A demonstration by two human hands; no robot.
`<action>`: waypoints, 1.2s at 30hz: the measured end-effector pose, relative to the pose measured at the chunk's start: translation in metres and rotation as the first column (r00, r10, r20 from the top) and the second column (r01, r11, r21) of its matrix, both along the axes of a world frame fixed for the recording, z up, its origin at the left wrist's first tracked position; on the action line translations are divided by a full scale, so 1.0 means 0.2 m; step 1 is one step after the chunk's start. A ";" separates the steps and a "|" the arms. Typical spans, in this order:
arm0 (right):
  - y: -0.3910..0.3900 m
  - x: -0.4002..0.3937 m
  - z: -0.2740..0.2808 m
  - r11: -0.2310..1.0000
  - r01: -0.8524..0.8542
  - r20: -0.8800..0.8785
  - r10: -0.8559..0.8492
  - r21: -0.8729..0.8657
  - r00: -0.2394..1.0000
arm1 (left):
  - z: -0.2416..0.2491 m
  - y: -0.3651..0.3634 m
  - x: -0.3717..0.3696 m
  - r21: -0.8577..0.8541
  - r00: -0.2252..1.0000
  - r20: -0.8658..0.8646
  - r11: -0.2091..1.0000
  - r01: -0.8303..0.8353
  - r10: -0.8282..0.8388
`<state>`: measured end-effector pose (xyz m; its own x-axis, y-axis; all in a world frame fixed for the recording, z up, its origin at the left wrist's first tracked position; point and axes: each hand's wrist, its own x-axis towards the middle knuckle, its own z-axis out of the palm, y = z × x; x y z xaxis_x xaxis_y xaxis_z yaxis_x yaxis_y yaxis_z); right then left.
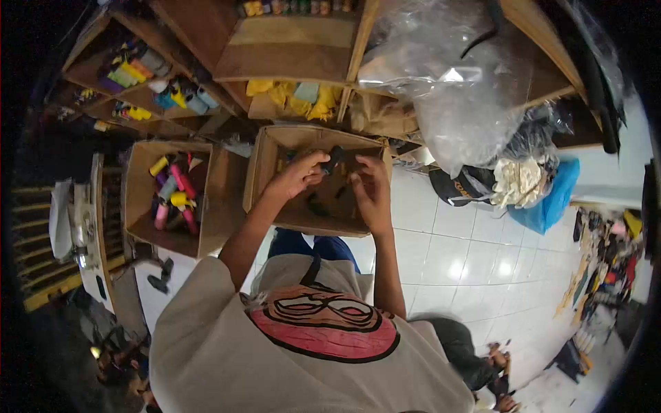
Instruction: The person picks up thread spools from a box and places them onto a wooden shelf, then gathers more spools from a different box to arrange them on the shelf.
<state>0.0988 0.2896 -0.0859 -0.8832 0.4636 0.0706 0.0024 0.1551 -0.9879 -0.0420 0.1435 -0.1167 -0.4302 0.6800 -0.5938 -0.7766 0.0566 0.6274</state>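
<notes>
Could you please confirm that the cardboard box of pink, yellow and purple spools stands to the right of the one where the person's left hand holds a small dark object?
Not quite: the head view shows the cardboard box of pink, yellow and purple spools standing to the left of the other open cardboard box. The person's left hand does hold a small dark object there.

Brown matt cardboard box [375, 221], glossy clear plastic [465, 120], shiny smooth tiles [447, 241]

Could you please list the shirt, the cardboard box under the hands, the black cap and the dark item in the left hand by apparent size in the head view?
1. Shirt
2. Cardboard box under the hands
3. Black cap
4. Dark item in the left hand
</notes>
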 end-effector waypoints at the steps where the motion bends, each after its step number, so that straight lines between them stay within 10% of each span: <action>1: -0.02 -0.03 0.08 0.997 -0.001 -0.028 0.004 0.081 1.000 | 0.06 0.00 0.02 0.023 1.000 0.011 1.000 -0.018 0.018; 5: -0.11 -0.07 0.23 0.924 -0.041 -0.125 0.095 0.380 0.988 | 0.36 -0.05 0.05 0.086 1.000 0.013 0.996 -0.015 0.014; 16: -0.33 -0.24 0.44 0.848 0.069 -0.215 0.054 0.526 0.975 | 0.65 -0.30 -0.13 0.123 0.976 -0.193 0.985 0.122 -0.097; 24: -0.43 -0.43 0.40 0.934 0.304 -0.233 -0.259 0.187 0.937 | 0.56 -0.40 -0.44 0.239 0.931 -0.364 0.966 0.098 -0.004; 27: -0.41 -0.54 0.36 0.934 0.354 -0.220 -0.336 0.046 0.916 | 0.45 -0.34 -0.66 0.125 0.785 -0.606 0.990 -0.062 0.126; 33: -0.29 -0.78 0.31 0.869 0.412 -0.140 -0.388 0.276 0.911 | 0.18 -0.17 -1.20 -0.052 -0.062 -0.996 0.969 -0.241 -0.069; 36: -0.25 -1.03 0.22 0.853 0.292 -0.050 -0.301 0.433 0.952 | 0.12 -0.15 -1.33 -0.229 -0.028 -0.971 0.953 -0.198 -0.238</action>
<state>-0.1062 0.2405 -0.0425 -0.7123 0.6307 0.3081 0.1344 0.5533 -0.8221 -0.3074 0.1125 -0.0926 -0.7044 0.6406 0.3058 0.6251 0.3555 0.6949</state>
